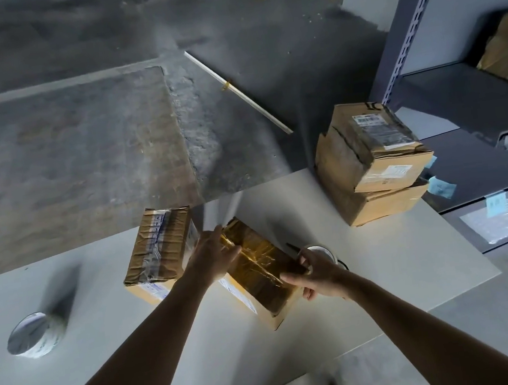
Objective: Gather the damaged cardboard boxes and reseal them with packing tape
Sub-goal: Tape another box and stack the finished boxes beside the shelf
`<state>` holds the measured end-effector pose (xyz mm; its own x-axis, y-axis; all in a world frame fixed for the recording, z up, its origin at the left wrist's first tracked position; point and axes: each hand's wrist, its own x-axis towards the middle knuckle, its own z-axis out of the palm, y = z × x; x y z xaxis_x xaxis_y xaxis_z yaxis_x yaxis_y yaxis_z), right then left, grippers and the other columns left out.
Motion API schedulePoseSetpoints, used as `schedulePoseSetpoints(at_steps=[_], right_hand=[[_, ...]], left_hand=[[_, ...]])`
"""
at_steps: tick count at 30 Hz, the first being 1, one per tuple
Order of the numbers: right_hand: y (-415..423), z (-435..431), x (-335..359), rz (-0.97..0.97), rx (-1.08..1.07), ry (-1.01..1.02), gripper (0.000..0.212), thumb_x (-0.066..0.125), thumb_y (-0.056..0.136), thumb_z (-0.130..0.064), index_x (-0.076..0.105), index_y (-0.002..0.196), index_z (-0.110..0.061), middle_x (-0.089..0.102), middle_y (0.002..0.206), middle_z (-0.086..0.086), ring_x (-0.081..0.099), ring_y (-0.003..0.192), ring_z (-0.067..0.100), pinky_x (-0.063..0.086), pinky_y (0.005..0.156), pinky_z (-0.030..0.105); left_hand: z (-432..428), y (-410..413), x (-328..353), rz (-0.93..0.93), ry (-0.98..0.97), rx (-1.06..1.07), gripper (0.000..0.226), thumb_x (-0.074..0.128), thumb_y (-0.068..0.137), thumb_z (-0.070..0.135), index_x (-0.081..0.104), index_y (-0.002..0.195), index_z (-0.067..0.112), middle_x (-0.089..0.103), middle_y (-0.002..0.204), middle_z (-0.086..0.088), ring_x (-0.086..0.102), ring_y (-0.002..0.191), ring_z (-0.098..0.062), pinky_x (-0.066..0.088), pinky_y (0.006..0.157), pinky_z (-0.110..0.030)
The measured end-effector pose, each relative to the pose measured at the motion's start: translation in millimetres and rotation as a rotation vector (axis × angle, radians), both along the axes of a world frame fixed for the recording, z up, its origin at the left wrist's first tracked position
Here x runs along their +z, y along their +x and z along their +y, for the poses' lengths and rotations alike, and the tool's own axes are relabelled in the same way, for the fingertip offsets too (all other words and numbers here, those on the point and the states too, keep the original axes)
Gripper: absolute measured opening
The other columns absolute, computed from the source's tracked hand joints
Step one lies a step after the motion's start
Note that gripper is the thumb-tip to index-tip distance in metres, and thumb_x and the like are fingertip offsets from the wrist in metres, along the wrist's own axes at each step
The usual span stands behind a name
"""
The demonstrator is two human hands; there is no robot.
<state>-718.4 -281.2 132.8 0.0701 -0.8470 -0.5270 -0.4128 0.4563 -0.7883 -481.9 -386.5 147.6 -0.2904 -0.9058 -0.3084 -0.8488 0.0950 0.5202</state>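
A long cardboard box (262, 273) with shiny brown tape on top lies in the middle of the grey table (103, 318). My left hand (213, 253) presses flat on its far left top, fingers straight. My right hand (313, 272) curls over the box's near right edge, thumb and fingers on the tape. A second box (158, 251), wrapped in creased clear tape, lies just left of it. A white tape roll (321, 252) peeks out behind my right hand, with a dark tool next to it that I cannot make out.
Two worn boxes (371, 161) are stacked at the table's far right corner. Another tape roll (35, 334) lies at the table's left. A grey metal shelf (454, 83) with a box stands to the right. A white rod (235, 89) lies on the concrete floor.
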Motion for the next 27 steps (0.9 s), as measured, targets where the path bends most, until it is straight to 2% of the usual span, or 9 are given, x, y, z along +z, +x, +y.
schedulePoseSetpoints(at_steps=[3, 5, 7, 11, 15, 18, 21, 24, 27], right_hand=[[-6.0, -0.2, -6.4, 0.118, -0.108, -0.138, 0.044, 0.044, 0.092, -0.064, 0.053, 0.095, -0.021, 0.068, 0.083, 0.006, 0.067, 0.063, 0.016, 0.052, 0.053, 0.026], [-15.6, 2.2, -19.4, 0.286, -0.212, -0.312, 0.030, 0.044, 0.101, -0.046, 0.056, 0.100, -0.018, 0.068, 0.096, 0.006, 0.069, 0.082, 0.019, 0.053, 0.061, 0.021], [-29.3, 6.1, -36.7, 0.489, -0.147, -0.429, 0.018, 0.056, 0.099, -0.026, 0.056, 0.111, -0.013, 0.068, 0.112, 0.008, 0.066, 0.098, 0.022, 0.058, 0.073, 0.025], [-36.3, 13.4, -58.9, 0.625, 0.079, -0.394, 0.046, 0.065, 0.087, -0.028, 0.051, 0.130, -0.018, 0.055, 0.133, 0.000, 0.048, 0.116, 0.019, 0.055, 0.092, 0.034], [-35.9, 13.9, -72.7, 0.616, 0.144, -0.437, 0.056, 0.069, 0.083, -0.034, 0.047, 0.134, -0.025, 0.048, 0.140, -0.002, 0.045, 0.124, 0.019, 0.052, 0.099, 0.037], [-37.0, 13.9, -78.1, 0.709, 0.235, -0.473, 0.057, 0.072, 0.085, -0.028, 0.048, 0.137, -0.021, 0.046, 0.145, 0.002, 0.042, 0.135, 0.024, 0.045, 0.109, 0.040], [-35.7, 11.9, -80.3, 0.789, 0.284, -0.470, 0.058, 0.070, 0.088, -0.019, 0.049, 0.142, -0.016, 0.047, 0.148, 0.003, 0.039, 0.140, 0.024, 0.040, 0.112, 0.039], [-40.0, 11.7, -89.6, 0.839, 0.288, -0.461, 0.052, 0.068, 0.089, -0.013, 0.054, 0.139, -0.018, 0.052, 0.144, 0.003, 0.044, 0.136, 0.023, 0.043, 0.109, 0.039], [-38.2, 12.2, -83.2, 0.797, 0.260, -0.455, 0.036, 0.065, 0.091, -0.013, 0.063, 0.127, -0.016, 0.061, 0.134, 0.005, 0.057, 0.123, 0.023, 0.050, 0.103, 0.036]], left_hand=[[-0.8, -5.7, -2.7, -0.015, 0.018, -0.029, 0.082, 0.055, 0.094, 0.054, 0.016, 0.157, 0.021, 0.024, 0.160, -0.010, 0.028, 0.146, -0.035, 0.037, 0.110, -0.045], [1.3, -7.7, -3.9, -0.020, 0.022, -0.026, 0.083, 0.054, 0.094, 0.054, 0.013, 0.158, 0.021, 0.025, 0.160, -0.010, 0.030, 0.145, -0.035, 0.037, 0.110, -0.045], [3.3, -8.0, -4.2, -0.022, 0.023, -0.017, 0.083, 0.054, 0.094, 0.053, 0.012, 0.158, 0.021, 0.026, 0.160, -0.010, 0.032, 0.144, -0.034, 0.038, 0.110, -0.044], [1.1, -3.8, -5.2, -0.029, 0.024, -0.020, 0.085, 0.055, 0.094, 0.053, 0.008, 0.158, 0.024, 0.020, 0.163, -0.007, 0.024, 0.148, -0.034, 0.032, 0.115, -0.054], [-0.7, -9.1, -3.7, -0.002, -0.129, -0.058, 0.076, 0.055, 0.094, 0.052, 0.019, 0.156, 0.026, 0.019, 0.163, -0.003, 0.017, 0.150, -0.030, 0.019, 0.119, -0.059], [3.4, -23.1, 0.0, 0.087, -0.279, -0.126, 0.059, 0.056, 0.095, 0.045, 0.037, 0.147, 0.027, 0.036, 0.156, -0.003, 0.035, 0.143, -0.027, 0.039, 0.110, -0.057], [11.1, -40.1, 1.4, 0.158, -0.402, -0.272, 0.044, 0.060, 0.094, 0.036, 0.052, 0.135, 0.021, 0.054, 0.139, -0.004, 0.051, 0.127, -0.022, 0.054, 0.095, -0.048], [20.0, -63.9, 5.3, 0.213, -0.476, -0.420, 0.035, 0.060, 0.094, 0.029, 0.062, 0.124, 0.011, 0.064, 0.122, -0.008, 0.061, 0.113, -0.020, 0.057, 0.088, -0.036], [22.7, -71.4, 8.1, 0.204, -0.441, -0.493, 0.038, 0.050, 0.095, 0.038, 0.062, 0.121, 0.012, 0.064, 0.119, -0.006, 0.061, 0.112, -0.016, 0.055, 0.089, -0.028]])
